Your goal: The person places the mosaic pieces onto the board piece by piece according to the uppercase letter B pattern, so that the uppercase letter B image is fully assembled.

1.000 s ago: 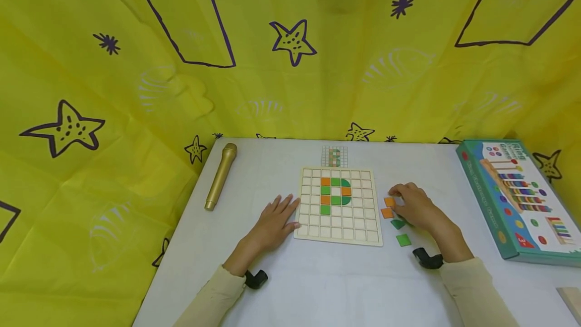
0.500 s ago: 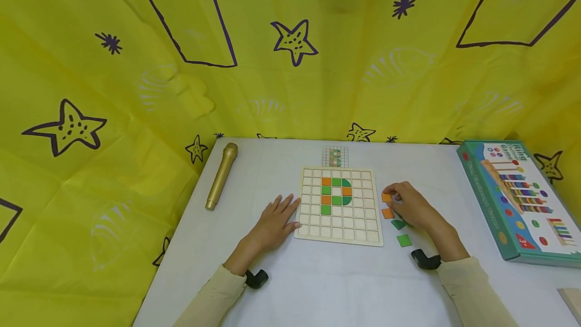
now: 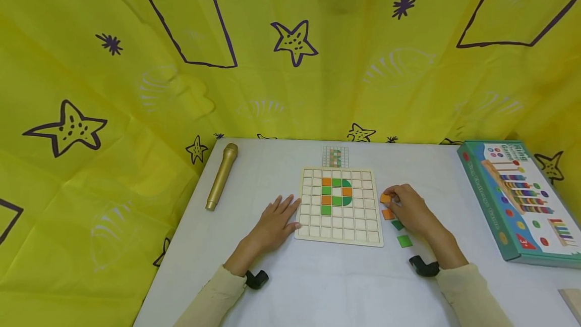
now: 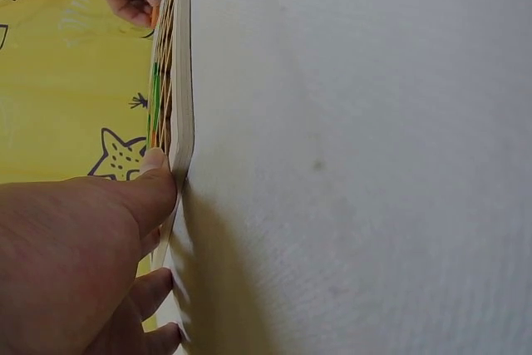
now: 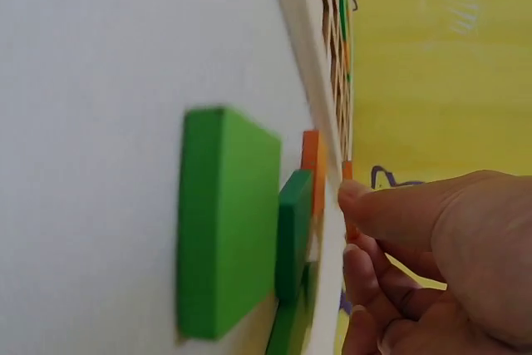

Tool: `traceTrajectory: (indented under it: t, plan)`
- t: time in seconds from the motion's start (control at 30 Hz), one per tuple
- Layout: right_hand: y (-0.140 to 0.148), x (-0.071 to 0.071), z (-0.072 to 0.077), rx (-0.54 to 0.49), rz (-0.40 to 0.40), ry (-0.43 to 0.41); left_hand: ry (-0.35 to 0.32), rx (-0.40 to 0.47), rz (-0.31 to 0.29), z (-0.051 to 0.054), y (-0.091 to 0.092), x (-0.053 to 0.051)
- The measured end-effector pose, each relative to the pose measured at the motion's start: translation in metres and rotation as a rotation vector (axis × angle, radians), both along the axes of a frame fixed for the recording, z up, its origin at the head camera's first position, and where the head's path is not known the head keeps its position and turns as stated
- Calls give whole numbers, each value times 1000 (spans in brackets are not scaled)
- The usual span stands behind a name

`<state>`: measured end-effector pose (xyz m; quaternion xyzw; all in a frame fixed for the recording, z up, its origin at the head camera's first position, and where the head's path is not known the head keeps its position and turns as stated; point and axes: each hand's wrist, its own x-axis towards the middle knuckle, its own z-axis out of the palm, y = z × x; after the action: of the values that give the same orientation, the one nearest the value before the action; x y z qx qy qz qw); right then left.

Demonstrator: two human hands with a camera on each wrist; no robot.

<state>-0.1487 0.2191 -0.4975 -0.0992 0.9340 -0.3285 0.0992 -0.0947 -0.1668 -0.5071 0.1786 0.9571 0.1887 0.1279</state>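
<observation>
A pale wooden grid board [image 3: 358, 223] lies on the table. Orange, light green and dark green tiles set in its cells form a P shape. My left hand [image 3: 272, 223] rests at the board's left edge, fingers extended, and its thumb [image 4: 154, 160] touches the rim. Just off the right edge, my right hand [image 3: 410, 210] pinches an orange square tile [image 5: 347, 170] between thumb and fingers. Near that hand lie another orange tile [image 3: 388, 214], a dark green piece [image 3: 397, 225] and a light green square tile [image 5: 248, 222].
Behind the board lies a small pattern card [image 3: 336, 156]. A gold microphone [image 3: 222, 178] is on the left of the table. On the right lies a teal game box [image 3: 522, 201], with a wooden piece [image 3: 571, 299] at the near right edge. A yellow patterned curtain [image 3: 336, 90] hangs behind.
My right hand has shifted slightly left with the orange tile, away from the other loose tiles and closer to the board. My left hand has stayed put.
</observation>
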Motion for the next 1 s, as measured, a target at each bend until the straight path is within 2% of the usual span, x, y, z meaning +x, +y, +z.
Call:
traceTrajectory:
  t: [0.1, 0.27, 0.43, 0.67, 0.83, 1.0]
  plan:
    - [-9, 3, 5, -24, -7, -4, 0, -6, 1, 0, 0, 0]
    - [-30, 8, 7, -62, 48, 19, -1, -1, 9, 1, 0, 1]
    - [-55, 14, 3, -72, 101, 32, -2, 6, 11, 1, 1, 1]
    - [-84, 21, -3, -41, 174, 93, -8, -5, 13, 0, 1, 0]
    - [-96, 22, -7, -6, 187, 132, -9, 2, 15, 1, 1, 1]
    - [-100, 22, -7, -23, 180, 152, 4, 7, 9, 1, 1, 1]
